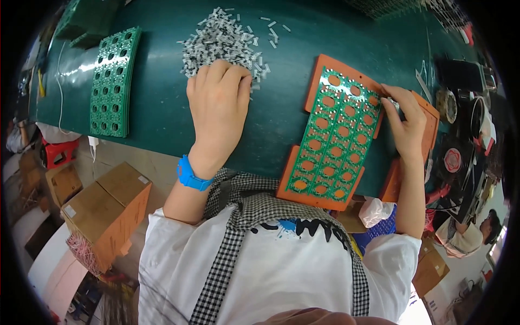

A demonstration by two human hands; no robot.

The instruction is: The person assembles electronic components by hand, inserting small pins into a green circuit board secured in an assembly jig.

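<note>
My left hand, with a blue wristband, reaches over the near edge of a heap of small grey-white strip-like pieces. Its fingers are bent and held together, with their tips hidden among the pieces. On the right lies a green circuit board panel with rows of oval cutouts, resting on an orange fixture. My right hand is at the panel's upper right edge, thumb and index finger curled toward it. Something small and pale shows between those fingers, too small to name.
A stack of green circuit boards lies at the left, with another green stack behind it. Another orange fixture is beyond my right hand. Tools and dark items crowd the right side. A cardboard box stands below the table's left edge.
</note>
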